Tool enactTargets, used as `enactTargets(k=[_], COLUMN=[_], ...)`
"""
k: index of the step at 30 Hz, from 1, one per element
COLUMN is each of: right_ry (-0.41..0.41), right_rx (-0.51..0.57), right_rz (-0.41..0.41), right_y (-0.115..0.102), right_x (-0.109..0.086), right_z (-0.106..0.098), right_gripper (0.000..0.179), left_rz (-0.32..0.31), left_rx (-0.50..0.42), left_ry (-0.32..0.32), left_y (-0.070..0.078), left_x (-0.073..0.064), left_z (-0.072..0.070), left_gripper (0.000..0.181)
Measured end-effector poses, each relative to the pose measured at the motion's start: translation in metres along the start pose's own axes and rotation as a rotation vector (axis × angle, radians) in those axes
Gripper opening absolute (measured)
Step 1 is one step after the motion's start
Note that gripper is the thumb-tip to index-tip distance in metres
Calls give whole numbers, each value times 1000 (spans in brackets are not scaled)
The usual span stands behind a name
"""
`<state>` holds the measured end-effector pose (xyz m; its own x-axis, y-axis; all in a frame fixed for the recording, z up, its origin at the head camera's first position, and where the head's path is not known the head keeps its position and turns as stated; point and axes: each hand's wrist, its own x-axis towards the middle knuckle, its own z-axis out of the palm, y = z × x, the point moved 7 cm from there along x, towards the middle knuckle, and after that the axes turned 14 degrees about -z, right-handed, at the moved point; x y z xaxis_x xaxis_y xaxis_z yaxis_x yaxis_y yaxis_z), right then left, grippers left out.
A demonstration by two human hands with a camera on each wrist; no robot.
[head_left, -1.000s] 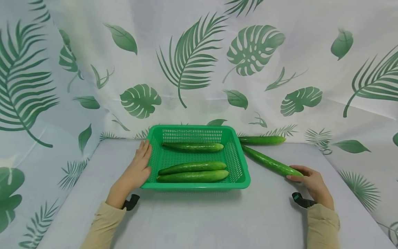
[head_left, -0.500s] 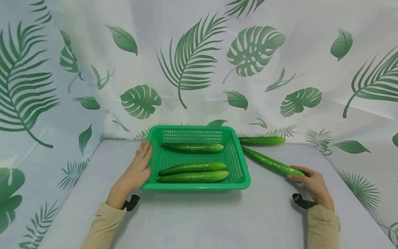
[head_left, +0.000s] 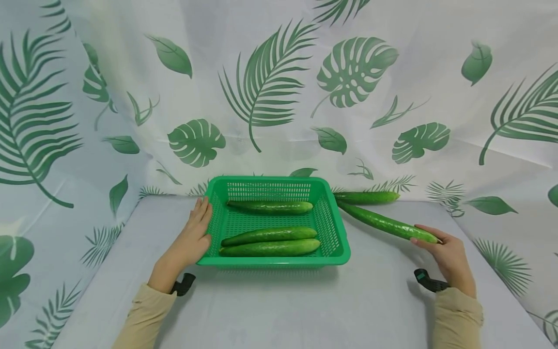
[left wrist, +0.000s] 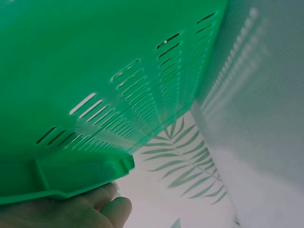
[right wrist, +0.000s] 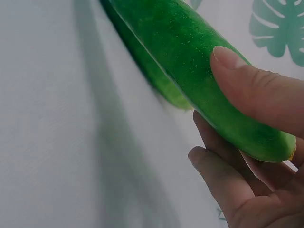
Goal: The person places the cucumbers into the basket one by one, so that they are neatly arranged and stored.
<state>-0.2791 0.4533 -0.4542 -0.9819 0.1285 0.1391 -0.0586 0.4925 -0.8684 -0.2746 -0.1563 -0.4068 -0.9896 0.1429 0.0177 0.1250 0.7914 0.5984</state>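
My right hand (head_left: 451,254) pinches the near right end of a long cucumber (head_left: 388,224) between thumb and fingers. In the right wrist view the thumb lies along the top of this cucumber (right wrist: 175,52), with fingers beneath. That end is raised above the table, while the far end reaches the right side of a green plastic basket (head_left: 270,261). My left hand (head_left: 192,237) rests with straight fingers against the basket's left side. Close up, in the left wrist view, its fingers (left wrist: 102,199) lie at the basket's rim. Three cucumbers (head_left: 270,207) lie inside the basket, two of them side by side near the front.
Behind the held one, another cucumber (head_left: 368,197) lies along the back of the white table (head_left: 279,310), its left end hidden by the basket. A white cloth wall (head_left: 279,160) with green leaf prints rises directly behind.
My right hand has moved slightly right, lifting the near end of the cucumber, whose shadow now shows apart below it. The left hand and basket have stayed in place.
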Motion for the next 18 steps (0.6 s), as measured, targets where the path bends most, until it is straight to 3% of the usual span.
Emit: enactTargets(k=[2, 9, 13, 18], right_ry=[25, 188, 283, 317], right_rx=[25, 285, 364, 411], right_rz=[-17, -50, -52, -126], right_y=[-7, -39, -63, -98], right_x=[0, -3, -5, 0], right_z=[-4, -15, -16, -12], right_gripper=[65, 60, 61, 62], left_rz=[0, -3, -10, -16], left_rx=[3, 4, 6, 2], left_ry=[3, -3, -12, -13], left_y=[0, -2, -2, -2], left_x=[0, 2, 2, 1], left_z=[0, 1, 2, 2], left_gripper=[70, 71, 71, 71])
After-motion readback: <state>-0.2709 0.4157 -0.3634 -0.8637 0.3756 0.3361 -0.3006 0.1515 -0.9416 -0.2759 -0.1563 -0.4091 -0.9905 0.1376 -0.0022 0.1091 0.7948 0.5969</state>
